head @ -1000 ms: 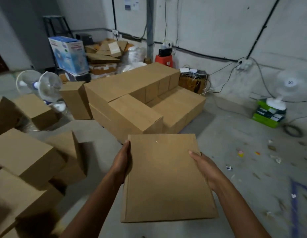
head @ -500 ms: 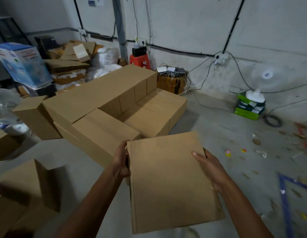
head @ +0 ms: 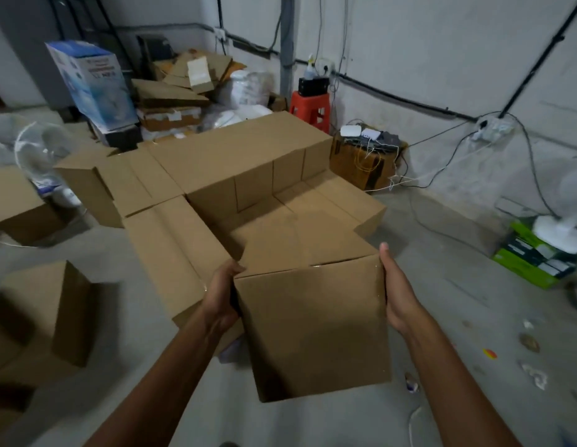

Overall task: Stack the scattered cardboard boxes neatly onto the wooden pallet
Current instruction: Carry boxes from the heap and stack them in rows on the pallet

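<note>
Left hand [head: 221, 295] gripping, right hand [head: 398, 291] pressing flat-fingered, holding this cardboard box [head: 313, 317] by the stacked boxes [head: 242, 156], so I'm guessing it's needing lowering flush next.

My own two arms, bare from the fingers back

My left hand [head: 221, 295] and right hand [head: 398, 291] are uncovered, and both forearms stay bare all the way to the lower edge of the frame, one left of centre, one right. Of my fingers [head: 385, 254] only the thumbs show plainly; the others are hidden.
</note>
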{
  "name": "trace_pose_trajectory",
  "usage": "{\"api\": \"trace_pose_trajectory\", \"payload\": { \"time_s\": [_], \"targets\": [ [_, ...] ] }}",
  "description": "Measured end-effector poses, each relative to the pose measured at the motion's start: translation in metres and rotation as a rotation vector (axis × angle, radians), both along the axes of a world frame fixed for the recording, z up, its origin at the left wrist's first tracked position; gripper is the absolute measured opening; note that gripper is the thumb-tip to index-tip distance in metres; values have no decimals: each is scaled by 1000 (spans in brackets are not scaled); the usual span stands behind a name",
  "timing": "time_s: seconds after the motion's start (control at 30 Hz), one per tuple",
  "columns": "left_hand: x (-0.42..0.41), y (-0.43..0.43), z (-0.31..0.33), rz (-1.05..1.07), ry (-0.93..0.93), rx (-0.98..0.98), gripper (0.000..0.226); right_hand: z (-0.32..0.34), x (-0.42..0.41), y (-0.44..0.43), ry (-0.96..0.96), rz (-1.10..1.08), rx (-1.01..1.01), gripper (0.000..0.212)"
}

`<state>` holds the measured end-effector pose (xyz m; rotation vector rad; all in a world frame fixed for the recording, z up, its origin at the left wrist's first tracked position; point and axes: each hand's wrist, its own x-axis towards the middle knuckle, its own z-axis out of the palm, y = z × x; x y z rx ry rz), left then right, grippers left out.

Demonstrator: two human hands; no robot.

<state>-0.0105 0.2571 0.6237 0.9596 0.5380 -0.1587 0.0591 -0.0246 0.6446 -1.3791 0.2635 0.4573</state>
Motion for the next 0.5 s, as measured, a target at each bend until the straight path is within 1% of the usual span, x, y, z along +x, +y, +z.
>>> {"api": "trace_pose_trajectory", "payload": {
  "time_s": [0.07, 0.1, 0.17, 0.2, 0.23, 0.27, 0.3, 0.37, 0.43, 0.5],
  "targets": [
    [17, -8, -4, 26, -66, 13, 30, 1, 36, 0, 89, 96, -54, 78],
    [26, -10, -7, 39, -82, 31, 34, 1, 53, 1, 146, 138, -106, 75],
    [47, -11, -14, 77, -96, 72, 37, -2, 87, 5, 268, 188, -229, 62],
    [59, -10, -19, 95, -102, 81, 38, -8, 105, 8, 299, 209, -275, 61],
    [71, -9, -23, 113, -100, 85, 38, -17, 124, 11, 309, 222, -319, 69],
    [83, -7, -27, 131, -88, 91, 38, -28, 143, 15, 301, 207, -352, 73],
    [96, -4, -33, 151, -75, 95, 38, -37, 160, 20, 287, 187, -358, 72],
    [124, 1, -49, 187, -55, 113, 43, -58, 194, 31, 271, 167, -343, 68],
    [155, 8, -69, 242, -25, 128, 53, -76, 224, 45, 273, 152, -344, 61],
    [184, 14, -87, 324, 12, 143, 49, -92, 250, 58, 263, 176, -327, 48]
  ]
}}
